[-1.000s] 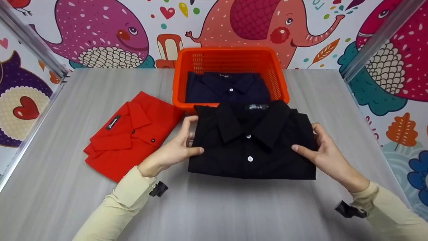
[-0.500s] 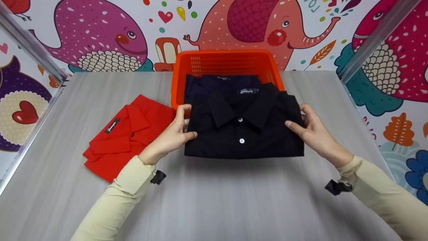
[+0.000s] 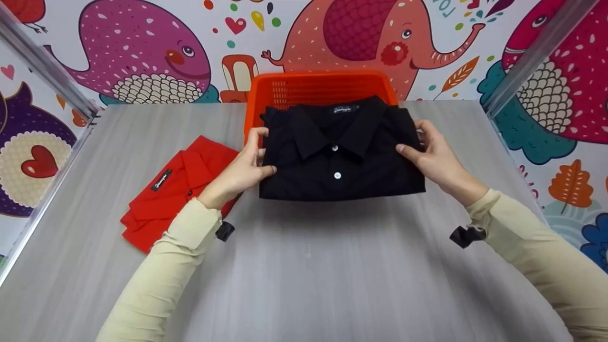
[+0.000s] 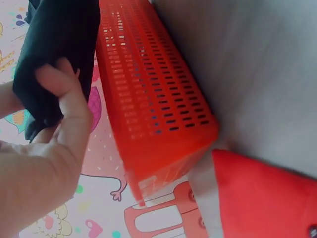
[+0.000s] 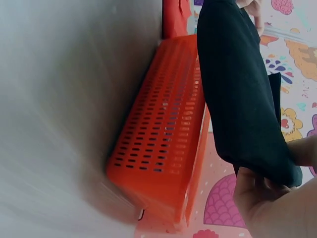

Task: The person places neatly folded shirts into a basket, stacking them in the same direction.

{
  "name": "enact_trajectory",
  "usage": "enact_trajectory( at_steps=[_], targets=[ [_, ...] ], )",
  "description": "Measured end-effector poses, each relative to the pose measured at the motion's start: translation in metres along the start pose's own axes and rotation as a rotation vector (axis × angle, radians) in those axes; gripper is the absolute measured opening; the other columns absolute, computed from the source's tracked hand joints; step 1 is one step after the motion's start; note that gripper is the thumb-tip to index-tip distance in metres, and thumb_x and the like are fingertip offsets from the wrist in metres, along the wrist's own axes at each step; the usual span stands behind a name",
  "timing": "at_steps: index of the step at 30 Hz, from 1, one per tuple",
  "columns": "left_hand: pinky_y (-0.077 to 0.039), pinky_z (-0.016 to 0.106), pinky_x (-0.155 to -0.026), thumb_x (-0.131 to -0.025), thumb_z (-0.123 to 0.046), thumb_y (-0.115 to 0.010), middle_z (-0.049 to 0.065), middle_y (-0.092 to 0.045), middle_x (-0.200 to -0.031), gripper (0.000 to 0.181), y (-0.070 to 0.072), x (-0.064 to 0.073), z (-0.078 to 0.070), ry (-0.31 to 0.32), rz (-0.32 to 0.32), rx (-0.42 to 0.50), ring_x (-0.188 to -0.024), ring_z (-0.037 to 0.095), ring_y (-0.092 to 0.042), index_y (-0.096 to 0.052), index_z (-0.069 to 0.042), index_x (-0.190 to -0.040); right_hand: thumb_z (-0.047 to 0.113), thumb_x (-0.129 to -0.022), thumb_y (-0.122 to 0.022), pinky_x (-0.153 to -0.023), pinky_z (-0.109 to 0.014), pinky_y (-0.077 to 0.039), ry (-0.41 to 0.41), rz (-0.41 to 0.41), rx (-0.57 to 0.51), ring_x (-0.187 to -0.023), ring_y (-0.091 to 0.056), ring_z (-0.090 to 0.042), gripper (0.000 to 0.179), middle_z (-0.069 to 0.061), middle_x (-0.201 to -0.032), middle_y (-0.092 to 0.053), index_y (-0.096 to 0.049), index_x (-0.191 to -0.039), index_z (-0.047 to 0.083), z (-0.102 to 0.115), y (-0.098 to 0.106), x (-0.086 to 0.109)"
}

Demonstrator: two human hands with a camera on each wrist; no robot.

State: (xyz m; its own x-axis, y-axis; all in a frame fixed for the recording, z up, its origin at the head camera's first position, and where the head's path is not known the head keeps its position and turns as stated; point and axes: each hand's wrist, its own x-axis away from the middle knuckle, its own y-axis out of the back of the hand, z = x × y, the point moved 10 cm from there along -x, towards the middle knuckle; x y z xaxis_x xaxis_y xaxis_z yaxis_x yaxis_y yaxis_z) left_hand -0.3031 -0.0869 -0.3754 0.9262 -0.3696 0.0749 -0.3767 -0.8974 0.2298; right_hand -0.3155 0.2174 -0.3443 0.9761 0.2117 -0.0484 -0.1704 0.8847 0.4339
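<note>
A folded black collared shirt [image 3: 304,178] with white buttons is held level over the orange basket [image 3: 323,78], covering most of its opening in the head view. My left hand [image 3: 244,166] grips its left edge, thumb on top and fingers beneath. On the opposite edge my right hand [image 3: 439,159] pinches it the same way. Both wrist views show the black shirt [image 4: 59,39] above the rim of the basket [image 5: 163,109]. Dark blue cloth shows through the basket's slots; from above, the black shirt hides it.
A folded red shirt [image 3: 161,209] with a black label lies on the grey table [image 3: 308,280], left of the basket and partly behind my left forearm. Printed wall panels [image 3: 152,47] stand behind and at both sides, with metal posts [image 3: 534,57] at the corners.
Both hands have carried the black shirt forward and slightly left, from in front of the basket to over it. The navy shirt inside has gone out of sight beneath it.
</note>
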Motion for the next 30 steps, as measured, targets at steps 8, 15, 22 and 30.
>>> enact_trajectory(
  at_steps=[8,15,22,30],
  targets=[
    [-0.040,0.039,-0.092,-0.089,0.012,-0.051,0.018,-0.043,-0.126,0.064,0.014,-0.025,-0.012,-0.018,-0.040,-0.176,-0.114,0.030,-0.047,-0.018,-0.011,-0.138,0.004,-0.094,-0.058,-0.084,-0.028,-0.043,0.002,-0.078,0.041,-0.102,-0.050,-0.021,0.031,-0.016,-0.118,-0.053,-0.046,-0.122,-0.004,0.013,0.011,-0.029],
    [-0.040,0.042,-0.095,-0.089,0.011,-0.053,0.017,-0.039,-0.138,0.066,0.026,-0.045,-0.028,-0.050,-0.096,-0.324,-0.121,0.031,-0.043,-0.020,-0.011,-0.142,0.003,-0.094,-0.057,-0.082,-0.028,-0.043,-0.006,-0.132,0.030,-0.103,-0.047,-0.020,0.023,-0.010,-0.116,-0.049,-0.049,-0.115,0.002,0.026,0.017,-0.055],
    [-0.039,0.042,-0.095,-0.089,0.012,-0.053,0.017,-0.043,-0.135,0.068,0.035,-0.065,-0.040,-0.092,-0.164,-0.434,-0.109,0.033,-0.042,-0.023,-0.013,-0.144,0.003,-0.094,-0.056,-0.084,-0.029,-0.043,-0.089,-0.164,-0.027,-0.101,-0.046,-0.017,0.018,-0.004,-0.110,-0.048,-0.050,-0.111,0.008,0.023,0.026,-0.083],
    [-0.036,0.037,-0.084,-0.088,0.014,-0.052,0.018,-0.047,-0.122,0.070,0.048,-0.078,-0.040,-0.122,-0.230,-0.441,-0.095,0.032,-0.041,-0.026,-0.014,-0.146,0.000,-0.094,-0.053,-0.086,-0.028,-0.040,-0.178,-0.166,-0.126,-0.095,-0.047,-0.015,0.017,-0.003,-0.104,-0.049,-0.050,-0.108,0.010,0.016,0.029,-0.105]
  ],
)
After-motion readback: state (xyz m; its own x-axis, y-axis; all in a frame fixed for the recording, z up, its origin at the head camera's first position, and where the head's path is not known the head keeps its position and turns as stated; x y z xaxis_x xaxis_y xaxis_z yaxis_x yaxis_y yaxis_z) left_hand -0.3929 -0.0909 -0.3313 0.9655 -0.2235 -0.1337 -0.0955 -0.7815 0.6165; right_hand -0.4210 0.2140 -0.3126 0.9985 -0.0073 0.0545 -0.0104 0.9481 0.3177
